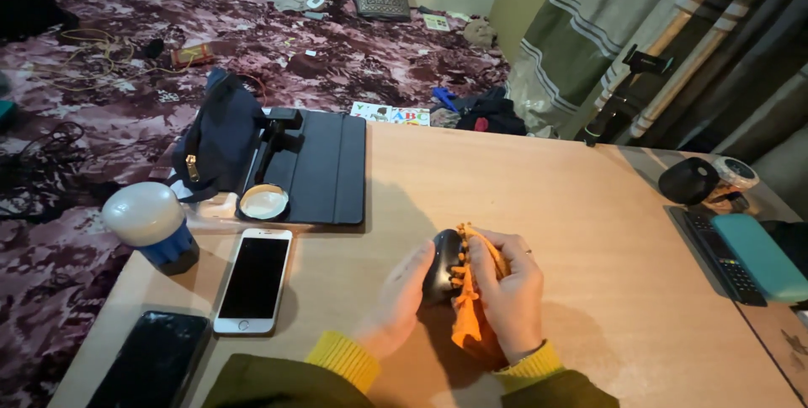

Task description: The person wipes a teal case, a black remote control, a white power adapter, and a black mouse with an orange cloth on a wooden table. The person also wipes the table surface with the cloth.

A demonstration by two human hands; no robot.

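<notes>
Both my hands meet near the front middle of a light wooden table (589, 206). My left hand (396, 303) cups the left side of a small black rounded object (442, 265). My right hand (509, 290) lies over an orange piece (467, 324) with small knobbly teeth along its edge, pressed against the black object. The two parts sit together between my palms, resting on the table. My sleeves are dark olive with yellow cuffs.
A white phone (254, 280) and a black phone (151, 362) lie at the left front. Behind them stand a blue-based white bulb lamp (151, 223), a round tin (263, 202), a dark tablet case (324, 168) and a navy pouch (215, 135). A remote (724, 261), teal case (762, 256) and black speaker (688, 181) sit at the right.
</notes>
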